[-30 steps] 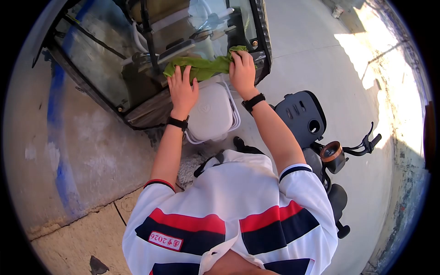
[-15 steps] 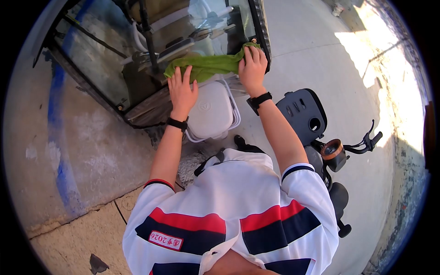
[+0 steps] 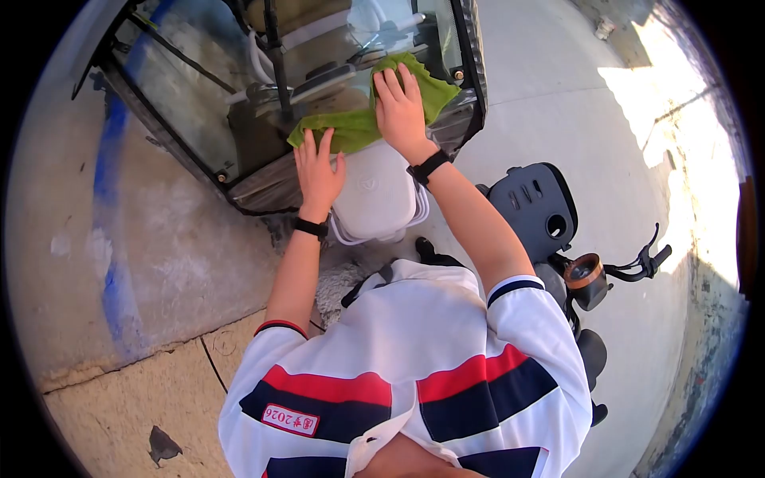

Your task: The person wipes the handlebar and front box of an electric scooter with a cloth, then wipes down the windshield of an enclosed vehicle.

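Note:
A green cloth [image 3: 344, 131] lies along the lower part of a vehicle's clear window [image 3: 187, 88]. My right hand [image 3: 401, 103] presses on the cloth's right part, fingers stretched out over it. One corner of the cloth spreads loose to the right of that hand. My left hand [image 3: 319, 175] rests its fingertips on the left end, near the window's lower edge, with fingers apart. Just below the cloth, between my forearms, is a white rounded box [image 3: 373, 195] with white cable around it.
To the right stands a scooter with a dark grey front panel [image 3: 532, 205], a round headlamp [image 3: 586, 280] and a handlebar [image 3: 637, 267]. Blue paint [image 3: 111, 175] marks the concrete on the left. A dark flat piece [image 3: 163, 446] lies at lower left.
My right hand has moved left along the window from the cloth's right end, and the cloth there has spread upward and outward. My left hand stays at the left end.

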A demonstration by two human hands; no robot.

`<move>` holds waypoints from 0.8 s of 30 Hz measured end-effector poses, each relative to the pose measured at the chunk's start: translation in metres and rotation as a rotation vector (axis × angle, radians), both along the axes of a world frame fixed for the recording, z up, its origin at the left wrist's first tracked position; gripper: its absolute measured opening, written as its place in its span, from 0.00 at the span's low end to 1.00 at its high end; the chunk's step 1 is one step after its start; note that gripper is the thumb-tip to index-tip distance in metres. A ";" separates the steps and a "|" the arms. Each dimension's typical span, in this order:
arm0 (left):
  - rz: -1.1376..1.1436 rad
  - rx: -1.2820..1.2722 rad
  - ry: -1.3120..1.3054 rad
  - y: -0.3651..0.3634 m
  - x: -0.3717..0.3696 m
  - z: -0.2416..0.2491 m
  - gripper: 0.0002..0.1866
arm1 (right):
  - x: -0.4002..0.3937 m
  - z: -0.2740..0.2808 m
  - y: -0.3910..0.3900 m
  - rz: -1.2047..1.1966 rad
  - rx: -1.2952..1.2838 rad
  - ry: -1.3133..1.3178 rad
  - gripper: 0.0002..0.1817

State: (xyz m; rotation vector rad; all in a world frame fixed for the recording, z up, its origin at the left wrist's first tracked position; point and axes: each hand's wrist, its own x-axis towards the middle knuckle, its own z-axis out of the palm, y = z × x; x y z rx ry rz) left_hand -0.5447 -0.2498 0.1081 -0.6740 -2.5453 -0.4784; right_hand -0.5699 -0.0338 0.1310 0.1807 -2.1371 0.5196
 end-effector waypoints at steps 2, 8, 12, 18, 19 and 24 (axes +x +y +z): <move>0.011 0.014 -0.013 -0.002 0.001 0.000 0.31 | -0.007 0.007 -0.001 0.006 0.012 -0.009 0.29; 0.046 0.046 -0.024 -0.004 0.005 0.000 0.33 | -0.034 0.042 0.022 -0.014 0.015 0.032 0.28; 0.055 0.029 0.010 0.001 0.007 0.008 0.34 | -0.049 0.063 0.043 -0.035 0.070 0.036 0.26; -0.020 0.222 -0.073 0.028 -0.003 0.017 0.36 | -0.064 0.073 0.051 -0.129 -0.014 0.134 0.30; -0.050 0.280 -0.108 0.031 -0.006 0.019 0.37 | -0.064 0.073 0.050 -0.151 -0.040 0.140 0.30; -0.099 0.369 -0.014 0.044 -0.023 0.032 0.37 | -0.076 0.075 0.047 -0.276 -0.063 0.120 0.32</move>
